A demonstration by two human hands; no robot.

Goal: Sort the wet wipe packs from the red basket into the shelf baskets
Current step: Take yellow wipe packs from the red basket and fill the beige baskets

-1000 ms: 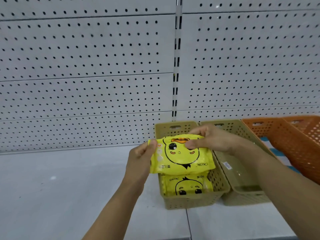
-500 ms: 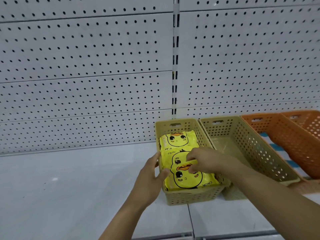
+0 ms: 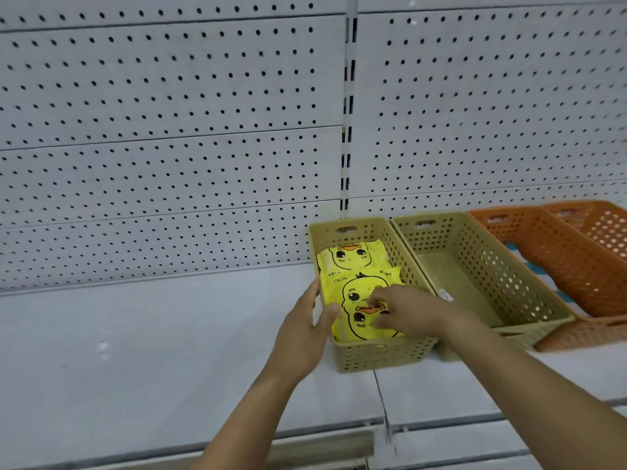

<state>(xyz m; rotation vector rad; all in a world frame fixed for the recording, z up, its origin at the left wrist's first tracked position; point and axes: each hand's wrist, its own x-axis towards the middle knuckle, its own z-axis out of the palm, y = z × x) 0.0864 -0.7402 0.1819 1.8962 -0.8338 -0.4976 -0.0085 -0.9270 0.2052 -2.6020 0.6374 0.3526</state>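
White pegboard wall (image 3: 169, 130) runs behind everything. A bare grey shelf (image 3: 135, 351) stretches left of the tan basket (image 3: 380, 357), which stands on that shelf.

Left hand (image 3: 305, 330) is at the tan basket's left wall. Its fingers lie fairly straight along the outside and the thumb goes over the rim, touching the left edge of the near pack (image 3: 356, 329). The hand is relaxed and not clenched round anything.

Three yellow duck-print wipe packs lie inside the tan basket, overlapping like shingles. The far pack (image 3: 353, 256) is by its back wall. The middle pack (image 3: 359, 283) lies over that one, and the near pack is on top by its front wall.

Right hand (image 3: 407, 313) reaches in over the tan basket's right rim. Its fingers are bent, with the tips on the near pack's top edge. Can't tell if they pinch it or only press.

A slotted upright rail (image 3: 347, 96) stands above the tan basket's back wall.

A second tan basket (image 3: 492, 273) touches the tan basket on the right, with a small white label (image 3: 444, 295) inside. An orange basket (image 3: 559, 259) sits further right of the tan basket, and another orange basket (image 3: 604, 228) lies beyond it at the frame edge.
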